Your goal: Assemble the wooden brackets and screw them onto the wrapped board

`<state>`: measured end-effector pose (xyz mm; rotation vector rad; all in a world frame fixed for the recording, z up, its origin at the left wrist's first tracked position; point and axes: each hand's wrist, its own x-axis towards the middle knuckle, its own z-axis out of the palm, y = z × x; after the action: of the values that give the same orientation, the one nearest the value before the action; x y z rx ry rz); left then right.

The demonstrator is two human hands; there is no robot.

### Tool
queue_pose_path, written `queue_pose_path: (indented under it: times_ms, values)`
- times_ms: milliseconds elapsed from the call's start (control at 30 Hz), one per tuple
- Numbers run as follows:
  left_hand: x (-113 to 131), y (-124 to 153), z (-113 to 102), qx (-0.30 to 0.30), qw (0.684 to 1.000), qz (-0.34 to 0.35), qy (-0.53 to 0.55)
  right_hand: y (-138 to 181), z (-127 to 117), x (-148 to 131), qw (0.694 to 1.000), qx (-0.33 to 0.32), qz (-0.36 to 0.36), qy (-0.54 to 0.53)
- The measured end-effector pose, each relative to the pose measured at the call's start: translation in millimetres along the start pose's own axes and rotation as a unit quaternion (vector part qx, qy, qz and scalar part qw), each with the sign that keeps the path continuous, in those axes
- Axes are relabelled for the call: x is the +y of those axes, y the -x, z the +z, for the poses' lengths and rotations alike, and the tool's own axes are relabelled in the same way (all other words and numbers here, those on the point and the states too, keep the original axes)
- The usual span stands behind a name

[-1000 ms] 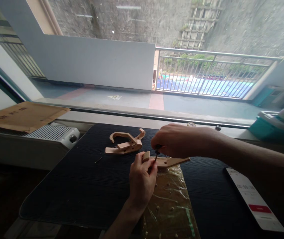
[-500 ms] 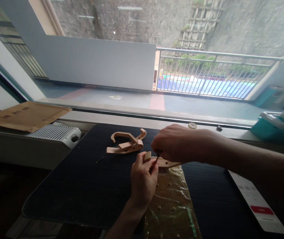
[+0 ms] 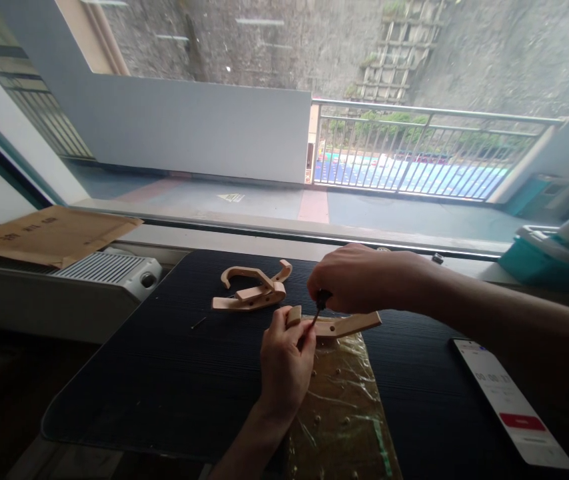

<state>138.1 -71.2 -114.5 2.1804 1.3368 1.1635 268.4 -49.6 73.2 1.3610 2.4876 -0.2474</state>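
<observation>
Across the lower part of the view: black table [image 3: 139,380], rounded at the near left corner. On the table: film-wrapped board [image 3: 347,433], long axis running from the near edge away toward the far side. Entering from the right above the far end of the board: right hand [image 3: 339,277]. Entering from the near edge: left hand [image 3: 287,363]. On the table to the right: phone [image 3: 512,400], screen up, long axis slanting from far left to near right. Beyond the left hand, on bare table: wooden hook pieces [image 3: 252,300], one curved tip facing left, another rising to the right. At the far end of the board: wooden piece [image 3: 349,327], long axis crossing the board from left to right, free arm angled right and away, one hole visible; left portion covered, with left thumb and fingers clamped on the wood. Screwdriver [image 3: 321,303]: handle clamped in curled right fingers, shaft slanting down and left to the left fingertips; contact at the tip hidden. Left of the left hand, loose on the table: thin screw [image 3: 198,323]
</observation>
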Motion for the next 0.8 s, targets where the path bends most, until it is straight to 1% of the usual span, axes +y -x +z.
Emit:
queue_pose_path:
  times_ms: [133,300,433,567,700,800]
  values:
    - [0.8,-0.2,-0.1,-0.004,1.000,-0.004,0.000,-3.7,3.3,-0.1,0.999,0.024,-0.023,0.020]
    - [0.2,-1.1,-0.3,-0.012,1.000,-0.012,0.001,-5.8,10.8,4.5,0.999,0.041,-0.007,-0.004]
    - [-1.1,-0.9,0.1,-0.013,1.000,-0.011,-0.001,-0.4,3.6,1.2,1.000,0.023,0.013,-0.006]
    - [-0.9,-0.9,0.5,-0.012,1.000,-0.013,0.000,2.3,-3.9,-5.4,1.000,-0.005,-0.015,0.018]
    - [-0.4,-1.1,1.0,-0.013,1.000,-0.013,-0.008,-2.3,-0.3,-9.7,0.998,0.012,-0.045,0.036]
    - [-0.4,-1.5,0.9,-0.015,1.000,-0.014,-0.008,-6.3,3.6,-11.9,0.998,0.019,-0.028,0.046]
